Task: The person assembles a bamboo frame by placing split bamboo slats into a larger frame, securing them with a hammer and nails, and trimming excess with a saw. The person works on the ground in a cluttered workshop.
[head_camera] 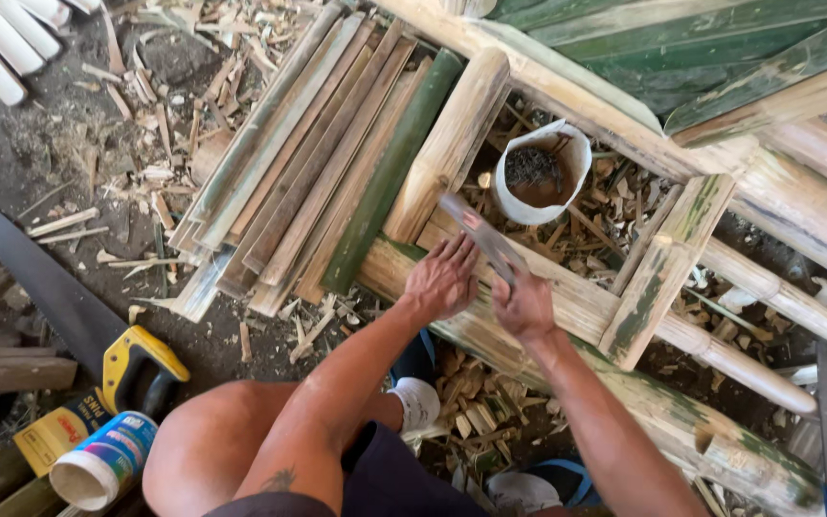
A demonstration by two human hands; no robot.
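My left hand (442, 278) lies flat with fingers spread on a thick pale bamboo pole (586, 306) of a bamboo frame. My right hand (525, 304) grips a flat grey metal blade (480, 235) that points up and left, its end over the joint where a short upright bamboo piece (452, 144) meets the pole. My bare knee and forearms fill the lower middle of the view.
A stack of split bamboo slats (308, 163) lies left of the frame. A white bag of dark small pieces (538, 172) sits inside the frame. A handsaw with a yellow and black handle (136, 369) and a tube container (102, 464) lie at lower left. Shavings cover the ground.
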